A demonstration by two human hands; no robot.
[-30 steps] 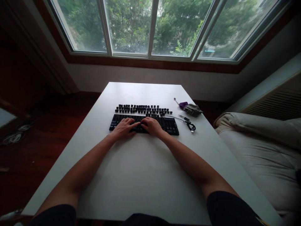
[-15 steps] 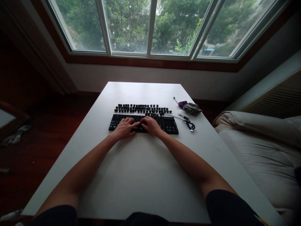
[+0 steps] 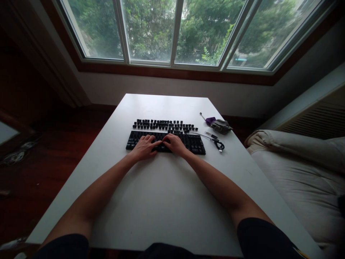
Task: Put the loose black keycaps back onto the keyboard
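Observation:
A black keyboard [image 3: 196, 146] lies on the white table [image 3: 161, 201]. My left hand [image 3: 144, 148] rests over its left half, fingers spread, with the index finger stretched toward the middle. Beside it, my right hand [image 3: 174, 143] is over the keyboard's centre with thumb and fingers curled together in a pinch. Whatever is between those fingertips is too small and dark to make out. Several loose black keycaps [image 3: 142, 126] stand in rows just behind the keyboard.
Right of the keyboard lie a coiled black USB cable [image 3: 220, 145] and a small dark tool [image 3: 212, 136]. A grey cloth [image 3: 221, 126], a purple cloth [image 3: 210, 121] and a thin brush-like stick [image 3: 202, 116] are near the table's right edge. A pale sofa [image 3: 293, 165] stands at right.
Both hands keep nearly the same place on the keyboard, with only slight finger movement. The whole view shifts a little as the head moves.

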